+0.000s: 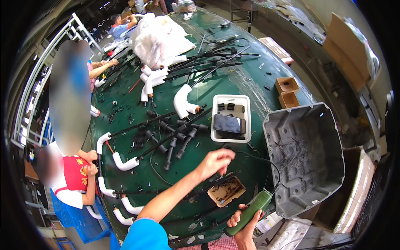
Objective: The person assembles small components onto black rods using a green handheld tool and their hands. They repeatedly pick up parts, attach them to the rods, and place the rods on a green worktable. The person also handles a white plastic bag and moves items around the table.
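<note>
R hand (246,234) grips a green corded tool (252,211), lower right of centre; L hand (216,163), nr centre, curls, contents unclear. Steady tool aim, w/ cord (278,171) kept clear, seems best.

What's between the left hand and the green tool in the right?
Head view: between the left hand and green tool, an open cardboard box of small dark pieces, with a black rod-like part by its far edge.
</note>
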{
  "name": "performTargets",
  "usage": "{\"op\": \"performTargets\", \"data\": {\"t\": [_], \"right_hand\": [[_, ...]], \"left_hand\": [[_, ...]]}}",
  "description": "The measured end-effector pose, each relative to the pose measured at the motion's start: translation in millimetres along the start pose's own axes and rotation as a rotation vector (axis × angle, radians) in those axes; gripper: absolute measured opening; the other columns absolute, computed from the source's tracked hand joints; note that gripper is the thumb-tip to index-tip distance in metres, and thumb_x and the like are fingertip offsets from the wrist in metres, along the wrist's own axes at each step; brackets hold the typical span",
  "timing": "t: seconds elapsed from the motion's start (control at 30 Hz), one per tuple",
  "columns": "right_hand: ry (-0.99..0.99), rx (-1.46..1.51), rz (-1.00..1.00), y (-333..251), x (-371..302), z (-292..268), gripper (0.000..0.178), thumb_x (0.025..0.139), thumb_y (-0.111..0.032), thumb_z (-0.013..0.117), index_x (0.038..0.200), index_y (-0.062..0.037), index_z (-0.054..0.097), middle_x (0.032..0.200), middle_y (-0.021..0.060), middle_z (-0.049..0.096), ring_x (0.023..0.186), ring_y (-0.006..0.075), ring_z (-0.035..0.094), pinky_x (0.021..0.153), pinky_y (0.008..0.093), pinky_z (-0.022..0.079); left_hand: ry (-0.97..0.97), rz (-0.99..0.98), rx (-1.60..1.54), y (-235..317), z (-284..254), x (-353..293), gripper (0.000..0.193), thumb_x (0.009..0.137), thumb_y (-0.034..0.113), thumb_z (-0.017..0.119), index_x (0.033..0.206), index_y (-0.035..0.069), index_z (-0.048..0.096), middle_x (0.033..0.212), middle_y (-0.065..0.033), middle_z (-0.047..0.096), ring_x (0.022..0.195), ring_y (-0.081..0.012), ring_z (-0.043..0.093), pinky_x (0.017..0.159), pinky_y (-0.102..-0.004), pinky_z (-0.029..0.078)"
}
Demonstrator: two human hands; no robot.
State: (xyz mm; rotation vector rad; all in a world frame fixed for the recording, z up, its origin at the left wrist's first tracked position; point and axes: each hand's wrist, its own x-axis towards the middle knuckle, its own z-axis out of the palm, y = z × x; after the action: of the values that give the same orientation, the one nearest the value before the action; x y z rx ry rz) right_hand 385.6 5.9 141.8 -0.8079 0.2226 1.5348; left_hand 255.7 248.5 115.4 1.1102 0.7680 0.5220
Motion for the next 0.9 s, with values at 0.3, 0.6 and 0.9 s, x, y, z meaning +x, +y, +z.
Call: {"op": "performTargets", "data": {"t": [0.3, 0.6, 0.9], "right_hand": [[-0.159, -0.205, 0.056, 36.7, -6.8, 14.1, 0.049, 0.087, -0.033, 0.066, 0.123, -0.0067, 0.044, 0.088, 0.008, 0.055, 0.063, 0.0171, 0.051, 0.06, 0.0356, 0.046], [-0.167, -0.366, -0.002, 45.5, -45.0, 11.9, 0.045, 0.083, -0.009, 0.066, 0.121, -0.002, 0.044, 0.079, 0.0081, 0.057, 0.066, 0.0175, 0.057, 0.062, 0.0317, 0.05], [-0.186, -0.467, 0.066, 55.6, -57.6, -6.1, 0.054, 0.082, -0.008, 0.068, 0.126, 0.0015, 0.039, 0.085, 0.0087, 0.058, 0.067, 0.0178, 0.059, 0.062, 0.0323, 0.051]], "left_hand": [[0.715, 0.153, -0.206, -30.3, 94.8, -167.9, 0.016, 0.092, 0.018, 0.062, 0.099, 0.004, 0.06, 0.079, -0.0037, 0.065, 0.059, -0.0072, 0.057, 0.049, -0.0182, 0.042], [0.747, 0.352, 0.554, -27.6, 143.6, -223.3, 0.011, 0.088, 0.008, 0.062, 0.097, 0.002, 0.065, 0.071, -0.0061, 0.065, 0.058, -0.0106, 0.061, 0.051, -0.0238, 0.048], [0.766, 0.415, 0.801, -45.8, 141.1, -259.1, 0.011, 0.083, 0.006, 0.066, 0.094, 0.004, 0.066, 0.074, -0.0101, 0.066, 0.062, -0.0216, 0.066, 0.053, -0.0295, 0.051]]}}
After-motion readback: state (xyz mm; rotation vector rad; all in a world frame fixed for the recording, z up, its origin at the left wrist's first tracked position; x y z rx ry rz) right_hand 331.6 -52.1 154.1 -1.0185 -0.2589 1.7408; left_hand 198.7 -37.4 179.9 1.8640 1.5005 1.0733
